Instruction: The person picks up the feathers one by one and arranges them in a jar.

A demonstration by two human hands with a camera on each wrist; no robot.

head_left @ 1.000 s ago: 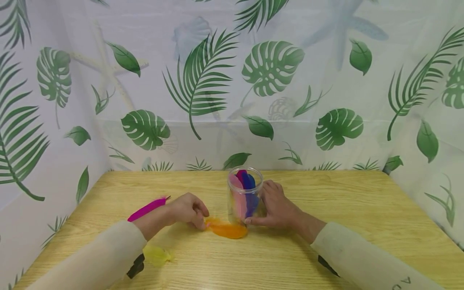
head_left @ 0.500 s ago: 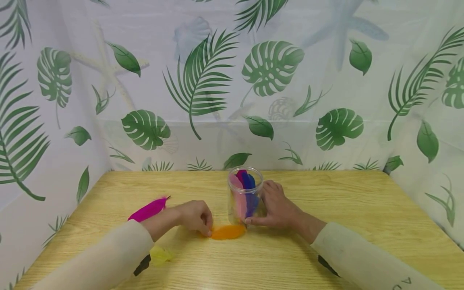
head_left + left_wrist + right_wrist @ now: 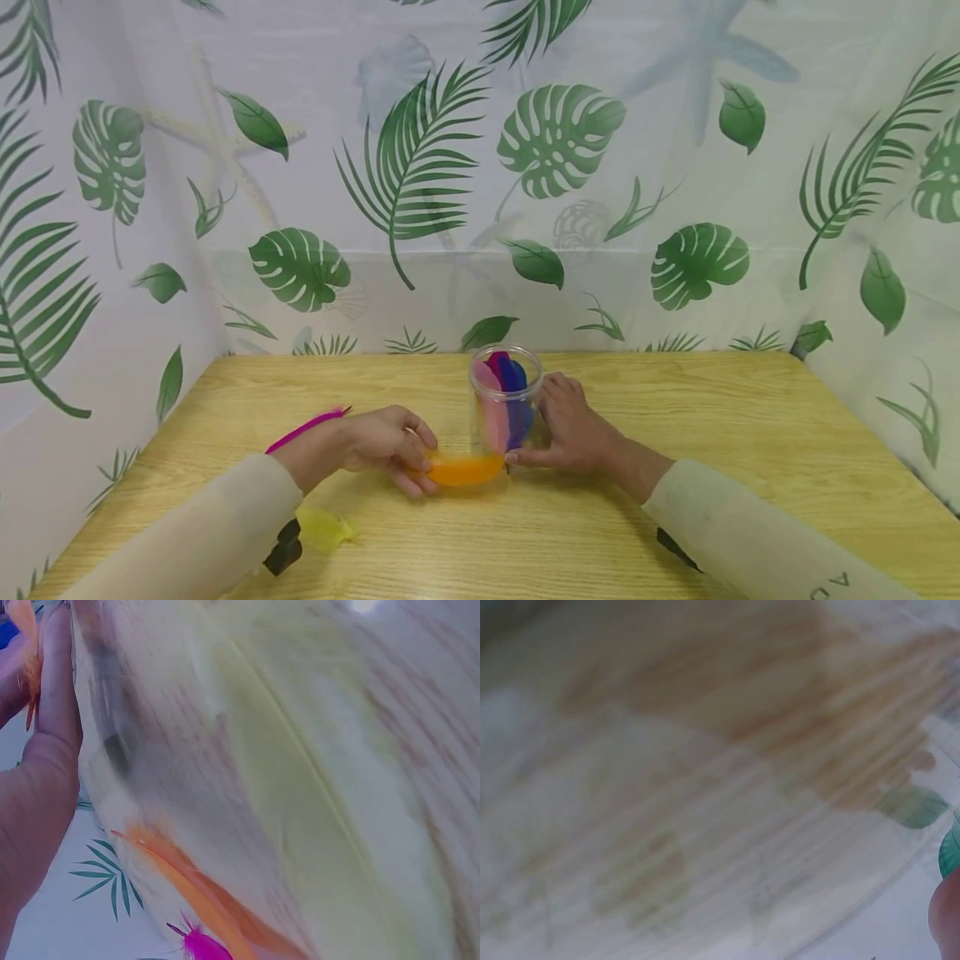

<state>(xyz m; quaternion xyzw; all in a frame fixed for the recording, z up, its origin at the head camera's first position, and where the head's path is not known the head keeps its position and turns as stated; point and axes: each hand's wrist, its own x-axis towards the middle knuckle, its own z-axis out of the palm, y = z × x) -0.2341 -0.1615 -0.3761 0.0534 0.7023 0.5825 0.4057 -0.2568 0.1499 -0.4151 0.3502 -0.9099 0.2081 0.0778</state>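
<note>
Left grip [image 3: 384, 437] in a pinch on an orange feather [image 3: 467, 472], right grip [image 3: 572, 429] round jar [image 3: 478, 427].

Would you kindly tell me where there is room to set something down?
Bare table lies right of the right hand, and in front between the yellow feather and right sleeve. Crowded: around the jar, left hand and held orange feather.

Jar [image 3: 476, 421]: clear, smooth, glossy; glass or plastic, can't tell. Orange feather [image 3: 467, 472]: matt, soft, downy base. Yellow feather [image 3: 321, 530]: matt, thin, fluffy end. Table [image 3: 540, 550]: wood-grain, smooth, shiny enough to mirror leaf prints [image 3: 701, 260]. Backdrop [image 3: 442, 321]: smooth sheet, slight sheen, cloth or plastic unclear. Sleeves [image 3: 202, 529]: matt cloth.
</note>
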